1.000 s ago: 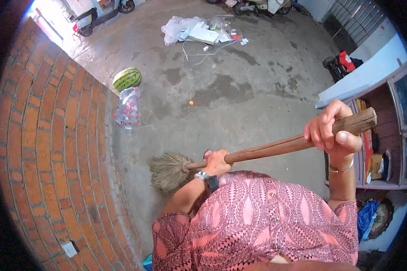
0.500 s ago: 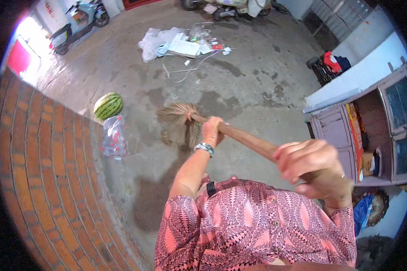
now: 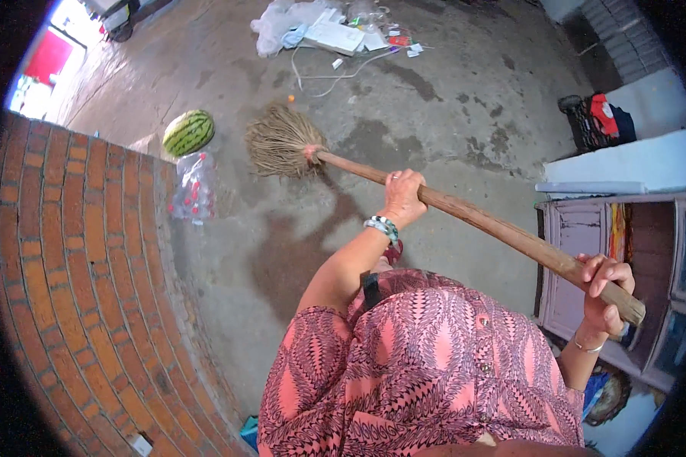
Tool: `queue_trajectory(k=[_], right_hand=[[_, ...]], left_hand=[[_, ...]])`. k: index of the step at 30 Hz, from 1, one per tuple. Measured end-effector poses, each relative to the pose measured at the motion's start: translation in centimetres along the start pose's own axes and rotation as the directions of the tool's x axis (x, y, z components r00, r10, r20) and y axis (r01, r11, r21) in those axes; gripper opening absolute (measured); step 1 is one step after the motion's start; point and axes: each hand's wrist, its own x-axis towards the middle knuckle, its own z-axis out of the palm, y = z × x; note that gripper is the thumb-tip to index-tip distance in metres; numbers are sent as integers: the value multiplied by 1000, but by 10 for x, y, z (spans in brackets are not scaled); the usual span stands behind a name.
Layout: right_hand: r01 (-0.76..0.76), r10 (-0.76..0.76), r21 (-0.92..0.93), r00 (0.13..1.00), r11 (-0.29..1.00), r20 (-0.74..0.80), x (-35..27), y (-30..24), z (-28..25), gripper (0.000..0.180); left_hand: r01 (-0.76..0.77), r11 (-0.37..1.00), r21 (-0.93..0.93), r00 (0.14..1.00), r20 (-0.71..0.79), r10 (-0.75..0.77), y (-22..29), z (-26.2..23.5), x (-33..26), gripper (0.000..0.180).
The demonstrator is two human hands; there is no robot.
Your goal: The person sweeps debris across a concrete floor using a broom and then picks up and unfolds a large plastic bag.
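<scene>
A long wooden-handled broom [image 3: 503, 230] slants across in front of me, its straw head [image 3: 280, 142] at the far left end. My left hand [image 3: 403, 198] is wrapped round the handle partway along and wears a beaded bracelet. Near the butt end, my right hand [image 3: 607, 293] grips the same handle, with a thin bangle on the wrist. The straw hangs over the concrete floor; whether it touches is hard to tell. Just beyond the bristles lies a small orange bit [image 3: 290, 98].
A watermelon [image 3: 188, 133] and a clear bag of plastic bottles [image 3: 195, 187] sit by the brick wall [image 3: 91, 282] on the left. Ahead lies a rubbish heap [image 3: 335, 34] with a loose white cord [image 3: 335, 78]. A pale cabinet [image 3: 575, 238] stands open at right, beyond it a dark basket [image 3: 587, 126].
The broom head has swung forward and left, its bristles now bunched. Both hands have moved right, the right one lower and farther out. The view has shifted, so the rubbish sits higher.
</scene>
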Motion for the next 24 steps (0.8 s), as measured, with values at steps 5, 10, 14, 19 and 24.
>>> queue_trajectory(k=[5,10,14,19,24], right_hand=[[6,-26,209,995,978,95,21,33,-18,42],[-37,29,151,998,988,58,39,41,-30,47],[10,-4,123,999,992,-50,35,37,-44,58],[-9,44,142,968,990,-249,39,42,-57,57],[-20,75,156,930,988,-360,59,48,-64,42]], left_hand=[[155,988,-6,960,235,-150,-28,39,0,25],[147,989,-4,935,326,-138,-38,42,19,25],[131,991,9,912,391,-124,-28,46,31,27],[68,998,-18,897,439,-53,-32,54,48,22],[23,999,-22,808,589,-6,-37,56,80,20]])
